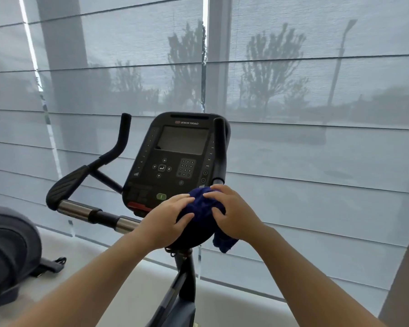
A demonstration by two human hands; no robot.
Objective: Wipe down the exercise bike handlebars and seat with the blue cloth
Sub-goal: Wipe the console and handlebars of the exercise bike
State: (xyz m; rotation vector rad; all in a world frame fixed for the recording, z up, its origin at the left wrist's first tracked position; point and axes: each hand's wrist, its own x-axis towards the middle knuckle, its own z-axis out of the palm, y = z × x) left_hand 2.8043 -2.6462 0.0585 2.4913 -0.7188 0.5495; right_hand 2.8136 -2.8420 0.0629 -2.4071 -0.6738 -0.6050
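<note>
A dark blue cloth (202,208) is bunched over the right part of the exercise bike's handlebars (80,210), just below the black console (177,156). My left hand (168,220) lies on the cloth's left side with its fingers spread over it. My right hand (232,213) grips the cloth's right side with curled fingers, and a corner of cloth hangs below it. The left handlebar rises to a black upright grip; the right upright grip (220,149) stands beside the console. The seat is out of view.
A second machine with a grey housing (7,251) stands at the lower left. Translucent window blinds (316,149) fill the wall right behind the bike. The bike's dark stem (187,279) runs down between my forearms.
</note>
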